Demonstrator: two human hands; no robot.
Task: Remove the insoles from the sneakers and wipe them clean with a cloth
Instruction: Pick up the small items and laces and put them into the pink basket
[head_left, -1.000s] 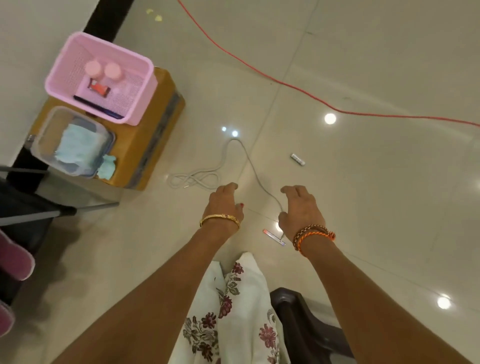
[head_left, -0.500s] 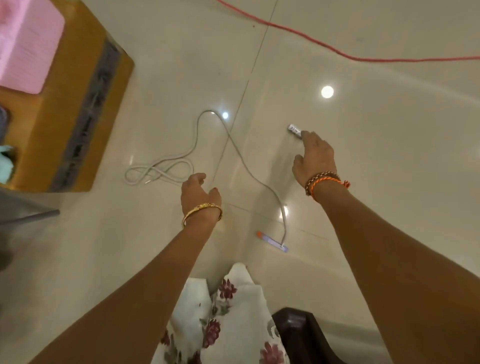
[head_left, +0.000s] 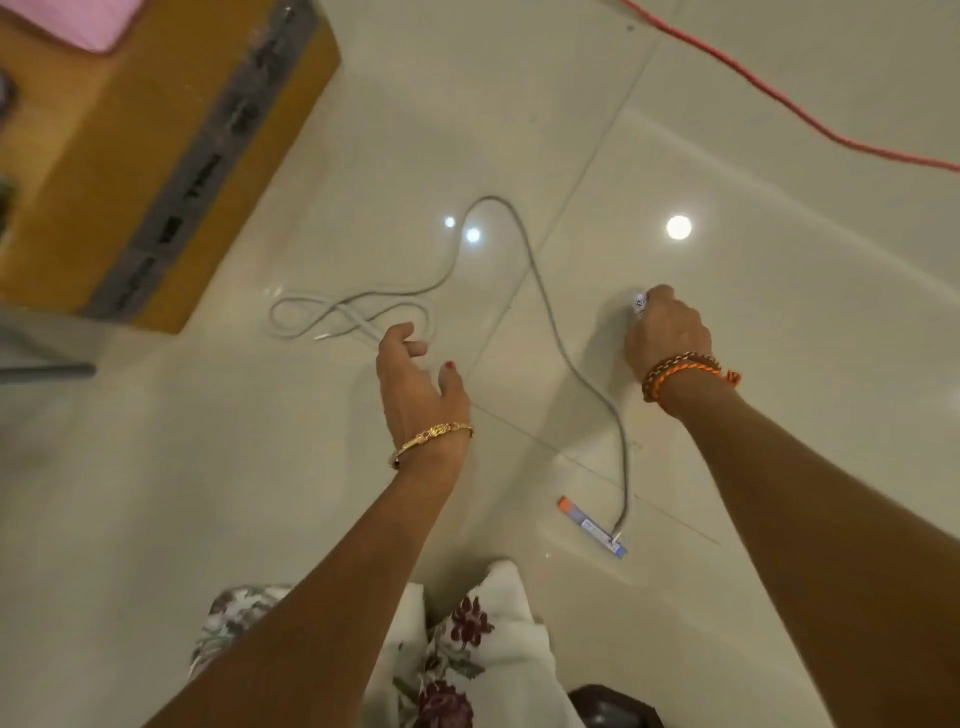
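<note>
the right hand (head_left: 667, 332), at the right of the middle of the frame, is down at the glossy tiled floor (head_left: 779, 322) with its fingers curled over a small white object (head_left: 640, 302); only the tip of that object shows past the knuckles, and what it is cannot be told. a braided orange and brown band (head_left: 685, 371) sits on that wrist. the left hand (head_left: 415, 379), just left of centre, hovers with its fingers loosely bent and spread a little, thumb out to the right, holding nothing; its fingertips are close above the looped end of a grey cable (head_left: 348, 317), and whether they touch it cannot be told. a gold bangle (head_left: 431, 439) circles the left wrist. the cable runs up from the loops in an arch, then down between the two hands to a plug end at the lower middle right, beside a small tube with an orange cap (head_left: 589, 526) lying on the floor. a brown cardboard box (head_left: 130, 171) with a dark tape strip fills the upper left, with a corner of something pink (head_left: 88, 21) on top. a red cord (head_left: 779, 98) crosses the upper right. floral cloth (head_left: 467, 649) covers the person's lap at the bottom edge. neither sneakers, insoles nor a wiping cloth are in view.
</note>
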